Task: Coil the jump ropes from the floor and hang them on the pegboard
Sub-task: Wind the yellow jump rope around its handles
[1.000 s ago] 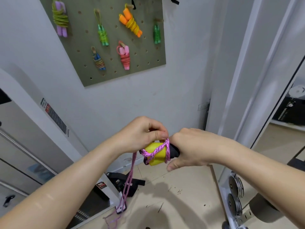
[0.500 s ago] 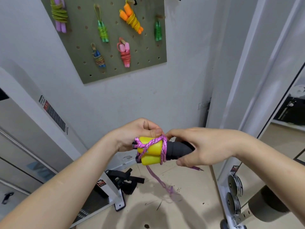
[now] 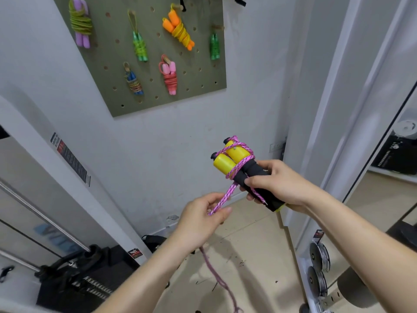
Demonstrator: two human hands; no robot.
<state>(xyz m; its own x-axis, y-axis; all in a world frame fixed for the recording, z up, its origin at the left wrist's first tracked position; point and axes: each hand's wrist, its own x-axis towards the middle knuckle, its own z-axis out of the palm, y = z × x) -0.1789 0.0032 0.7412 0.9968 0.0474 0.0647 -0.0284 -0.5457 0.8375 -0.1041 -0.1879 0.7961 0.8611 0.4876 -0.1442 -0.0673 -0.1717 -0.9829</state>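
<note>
So, we've got the right hand (image 3: 277,184) at centre right, its grip closed round the black ends of both handles (image 3: 237,154), with the yellow ends pointing up-left. The pink rope (image 3: 225,195) is wrapped a few turns over the yellow ends. From there it runs down to the left hand (image 3: 200,220) at frame centre, whose grip pinches it between thumb and fingers. A loose tail hangs below that hand toward the floor (image 3: 248,245). The pegboard (image 3: 198,86) is upper left on the wall, carrying six coiled ropes (image 3: 178,30).
</note>
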